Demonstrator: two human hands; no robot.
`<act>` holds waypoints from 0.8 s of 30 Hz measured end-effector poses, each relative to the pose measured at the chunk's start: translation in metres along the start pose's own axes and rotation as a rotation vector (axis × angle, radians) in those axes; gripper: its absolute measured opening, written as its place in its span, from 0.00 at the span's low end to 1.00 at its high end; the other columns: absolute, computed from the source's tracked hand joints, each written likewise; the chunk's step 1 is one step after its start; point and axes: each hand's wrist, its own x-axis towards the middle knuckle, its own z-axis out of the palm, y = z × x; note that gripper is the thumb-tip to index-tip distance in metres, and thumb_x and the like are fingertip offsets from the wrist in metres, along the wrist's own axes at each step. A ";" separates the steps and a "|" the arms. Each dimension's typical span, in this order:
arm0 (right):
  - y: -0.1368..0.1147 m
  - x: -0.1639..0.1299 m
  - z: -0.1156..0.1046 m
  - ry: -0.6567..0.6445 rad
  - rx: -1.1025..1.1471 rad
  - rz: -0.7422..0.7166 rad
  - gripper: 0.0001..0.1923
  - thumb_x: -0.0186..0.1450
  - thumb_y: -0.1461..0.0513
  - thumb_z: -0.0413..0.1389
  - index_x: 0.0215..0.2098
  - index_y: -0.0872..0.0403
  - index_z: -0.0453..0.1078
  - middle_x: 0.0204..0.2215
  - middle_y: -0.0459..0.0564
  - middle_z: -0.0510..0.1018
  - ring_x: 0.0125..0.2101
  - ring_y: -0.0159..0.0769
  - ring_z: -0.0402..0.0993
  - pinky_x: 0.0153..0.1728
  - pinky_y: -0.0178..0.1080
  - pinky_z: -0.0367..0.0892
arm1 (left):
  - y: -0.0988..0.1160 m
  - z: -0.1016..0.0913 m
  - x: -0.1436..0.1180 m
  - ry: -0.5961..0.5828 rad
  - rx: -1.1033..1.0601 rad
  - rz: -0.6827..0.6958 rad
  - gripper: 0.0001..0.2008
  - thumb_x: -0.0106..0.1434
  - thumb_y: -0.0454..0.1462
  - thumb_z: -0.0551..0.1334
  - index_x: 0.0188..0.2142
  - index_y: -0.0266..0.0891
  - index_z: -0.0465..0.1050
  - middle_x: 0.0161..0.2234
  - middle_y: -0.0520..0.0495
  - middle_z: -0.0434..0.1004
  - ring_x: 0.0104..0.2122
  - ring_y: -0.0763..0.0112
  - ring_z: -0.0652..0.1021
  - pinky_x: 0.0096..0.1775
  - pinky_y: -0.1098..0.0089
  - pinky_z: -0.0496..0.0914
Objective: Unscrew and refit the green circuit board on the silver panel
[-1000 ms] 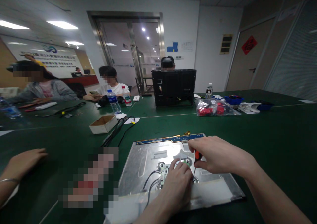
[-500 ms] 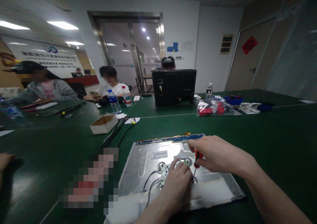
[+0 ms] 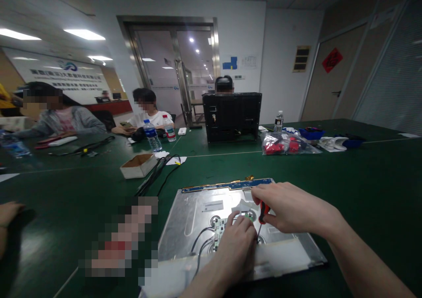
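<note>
1. The flat silver sheet-metal display panel [image 3: 198,219] lies back-side up on the dark green bench [image 3: 346,179], directly in front of the person.
2. A narrow blue circuit strip [image 3: 227,185] runs along the far edge of the panel.
3. A small white-and-green circuit board [image 3: 219,228] sits near the centre of the panel; thin black cables [image 3: 198,244] lead from it toward the near edge.
4. The right hand [image 3: 290,208] has its grip closed around the orange-and-black handle of a small screwdriver [image 3: 262,213]. The handle sits under the fingers of this hand; the thin shaft points down and slightly left, and its tip meets the panel just beside the circuit board.
5. The left hand [image 3: 235,247] rests on the panel with its fingers curled over the right part of the circuit board, touching it. Whether this grip clamps anything cannot be told.
6. The screwdriver tip stands between the two hands, just beside the left knuckles.
7. Farther back on the bench: an open brown cardboard box [image 3: 138,165], a clear plastic water bottle [image 3: 151,135], a black upright monitor housing [image 3: 231,116] and a clear bag of red parts [image 3: 286,144].
8. Another person's hand [image 3: 8,212] lies at the left edge of the bench, well apart from the panel.
</note>
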 end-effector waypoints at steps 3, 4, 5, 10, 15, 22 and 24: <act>0.001 0.000 0.001 0.005 -0.011 -0.046 0.09 0.57 0.67 0.54 0.36 0.52 0.66 0.33 0.47 0.75 0.30 0.36 0.68 0.27 0.36 0.54 | -0.001 0.002 0.000 -0.004 0.023 0.002 0.03 0.56 0.34 0.59 0.33 0.40 0.69 0.37 0.47 0.73 0.40 0.62 0.71 0.56 0.54 0.53; 0.001 0.000 0.001 0.005 -0.014 -0.056 0.09 0.57 0.67 0.54 0.37 0.52 0.66 0.33 0.47 0.75 0.31 0.36 0.69 0.26 0.36 0.54 | -0.001 0.002 0.000 -0.002 0.025 0.001 0.03 0.57 0.33 0.59 0.32 0.40 0.69 0.37 0.47 0.73 0.40 0.62 0.71 0.57 0.54 0.53; 0.001 0.000 0.001 0.002 -0.017 -0.060 0.09 0.57 0.67 0.54 0.37 0.52 0.66 0.34 0.48 0.75 0.31 0.36 0.69 0.26 0.36 0.54 | -0.001 0.002 0.000 0.001 0.024 0.001 0.02 0.57 0.33 0.59 0.32 0.40 0.68 0.37 0.47 0.73 0.40 0.62 0.71 0.57 0.54 0.53; -0.002 0.000 -0.001 -0.002 -0.040 -0.012 0.08 0.59 0.65 0.54 0.39 0.52 0.67 0.34 0.49 0.76 0.32 0.37 0.71 0.28 0.37 0.57 | -0.001 0.003 0.000 0.019 0.016 0.009 0.02 0.58 0.34 0.58 0.31 0.40 0.69 0.36 0.46 0.73 0.40 0.61 0.71 0.56 0.53 0.54; -0.004 0.002 -0.002 0.018 -0.065 0.025 0.07 0.59 0.63 0.56 0.37 0.52 0.69 0.31 0.48 0.77 0.30 0.38 0.72 0.25 0.36 0.56 | -0.001 0.003 0.000 0.025 0.030 0.012 0.01 0.57 0.34 0.59 0.31 0.40 0.68 0.36 0.46 0.73 0.39 0.62 0.71 0.56 0.54 0.54; -0.002 -0.002 0.000 0.018 -0.014 -0.028 0.09 0.58 0.62 0.56 0.38 0.52 0.68 0.33 0.48 0.77 0.32 0.39 0.71 0.28 0.37 0.57 | 0.002 -0.001 0.000 0.023 0.011 -0.002 0.02 0.57 0.33 0.57 0.30 0.40 0.68 0.35 0.46 0.73 0.40 0.62 0.70 0.55 0.54 0.55; -0.002 -0.004 0.000 0.012 0.000 -0.040 0.09 0.58 0.64 0.56 0.38 0.52 0.67 0.34 0.48 0.76 0.32 0.38 0.70 0.28 0.37 0.57 | 0.002 -0.003 0.000 0.019 -0.008 -0.005 0.02 0.57 0.33 0.57 0.31 0.40 0.69 0.36 0.46 0.73 0.40 0.62 0.70 0.56 0.55 0.54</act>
